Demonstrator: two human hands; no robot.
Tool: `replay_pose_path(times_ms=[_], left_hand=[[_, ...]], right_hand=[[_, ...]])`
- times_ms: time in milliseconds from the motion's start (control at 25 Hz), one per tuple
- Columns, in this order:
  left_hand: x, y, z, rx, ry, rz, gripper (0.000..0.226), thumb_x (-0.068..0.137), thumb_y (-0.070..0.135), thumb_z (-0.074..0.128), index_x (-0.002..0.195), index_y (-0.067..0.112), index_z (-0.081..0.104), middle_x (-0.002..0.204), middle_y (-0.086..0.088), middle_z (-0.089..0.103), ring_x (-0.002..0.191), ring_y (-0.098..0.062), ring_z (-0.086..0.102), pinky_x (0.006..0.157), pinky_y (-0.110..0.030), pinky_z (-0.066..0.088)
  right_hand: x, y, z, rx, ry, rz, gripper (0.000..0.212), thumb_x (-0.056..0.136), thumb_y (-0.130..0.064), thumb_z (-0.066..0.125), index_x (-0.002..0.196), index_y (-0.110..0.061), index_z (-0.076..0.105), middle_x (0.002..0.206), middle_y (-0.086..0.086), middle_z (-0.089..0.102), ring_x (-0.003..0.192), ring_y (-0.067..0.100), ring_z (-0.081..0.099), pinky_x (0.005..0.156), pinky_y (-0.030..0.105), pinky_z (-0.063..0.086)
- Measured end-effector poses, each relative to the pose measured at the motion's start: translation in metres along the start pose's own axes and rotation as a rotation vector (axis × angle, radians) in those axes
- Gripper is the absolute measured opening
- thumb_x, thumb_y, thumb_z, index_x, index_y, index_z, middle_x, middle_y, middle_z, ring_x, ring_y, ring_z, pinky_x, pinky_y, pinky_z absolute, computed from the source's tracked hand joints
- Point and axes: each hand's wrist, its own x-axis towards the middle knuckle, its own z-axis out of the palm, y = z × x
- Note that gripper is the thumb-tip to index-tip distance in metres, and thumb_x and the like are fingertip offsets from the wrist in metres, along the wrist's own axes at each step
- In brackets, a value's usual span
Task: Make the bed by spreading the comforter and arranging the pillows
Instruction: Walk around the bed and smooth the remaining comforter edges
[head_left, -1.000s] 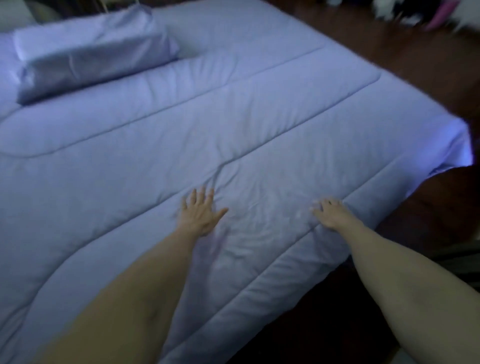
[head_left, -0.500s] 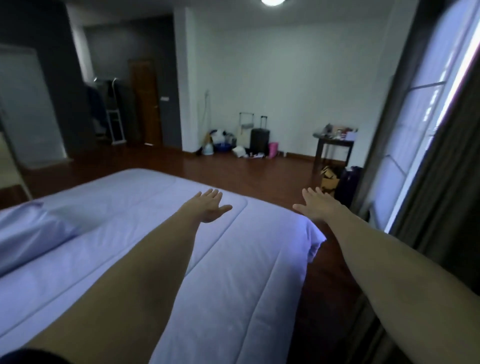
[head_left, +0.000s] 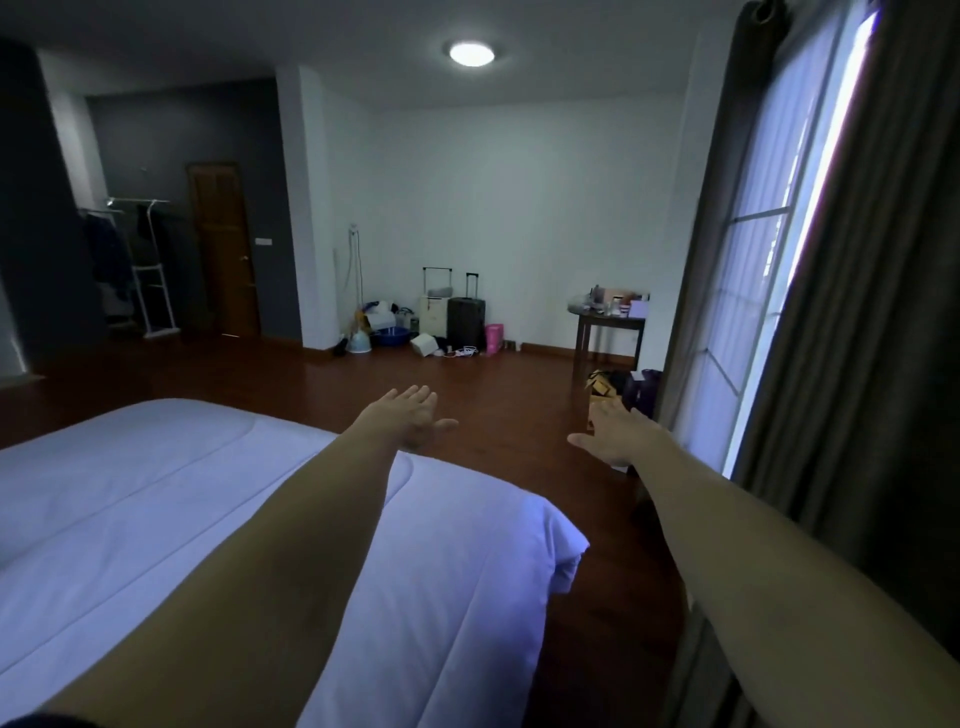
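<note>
The pale lavender quilted comforter (head_left: 171, 499) lies spread flat over the bed, filling the lower left; its near corner (head_left: 566, 556) hangs over the bed's edge. My left hand (head_left: 410, 418) is stretched out in the air past the foot of the bed, fingers straight, holding nothing. Further right, my right hand (head_left: 618, 434) reaches forward over the floor, also flat and empty. Neither hand touches the comforter. No pillow is in view.
Dark wooden floor (head_left: 493, 384) runs beyond the bed. Suitcases (head_left: 465, 322) and clutter stand by the far white wall. A small table (head_left: 608, 325) with items sits near the window; a dark curtain (head_left: 857, 322) hangs at right. A wooden door (head_left: 223, 249) and clothes rack (head_left: 140, 265) stand far left.
Both hands lifted off the comforter and now reach out in the air. The view rose from the bed surface to the room; the pillow dropped out of sight.
</note>
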Motion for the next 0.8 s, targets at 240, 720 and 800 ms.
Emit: replay_pose_path(times_ms=[240,720,800], left_hand=[[0.131,0.053,-0.019,0.032,-0.009,-0.004,0.076,0.097,0.058,0.016,0.153,0.009,0.004,0.162,-0.008,0.002,0.15,-0.021,0.001,0.121,-0.042,0.004],[0.446,0.071,-0.032,0.015,-0.006,-0.017,0.076,0.096,0.06,0.015,0.153,0.011,0.002,0.162,-0.006,0.001,0.15,-0.018,0.001,0.122,-0.04,0.003],[0.504,0.07,-0.035,0.01,0.0,-0.012,0.076,0.097,0.06,0.015,0.153,0.011,0.002,0.162,-0.006,0.001,0.15,-0.018,0.0,0.122,-0.041,0.003]], right_hand=[[0.115,0.084,0.006,-0.009,-0.006,0.001,0.079,0.097,-0.06,0.03,0.154,-0.008,0.013,0.161,0.012,0.013,0.149,0.027,0.007,0.12,0.046,0.015],[0.396,0.191,0.033,0.032,-0.001,0.073,0.081,0.096,-0.062,0.03,0.155,-0.013,0.004,0.162,0.01,0.003,0.15,0.027,0.001,0.12,0.046,0.011],[0.447,0.208,0.034,0.019,0.019,0.074,0.08,0.096,-0.062,0.029,0.155,-0.013,0.005,0.163,0.009,0.004,0.15,0.026,0.002,0.12,0.045,0.011]])
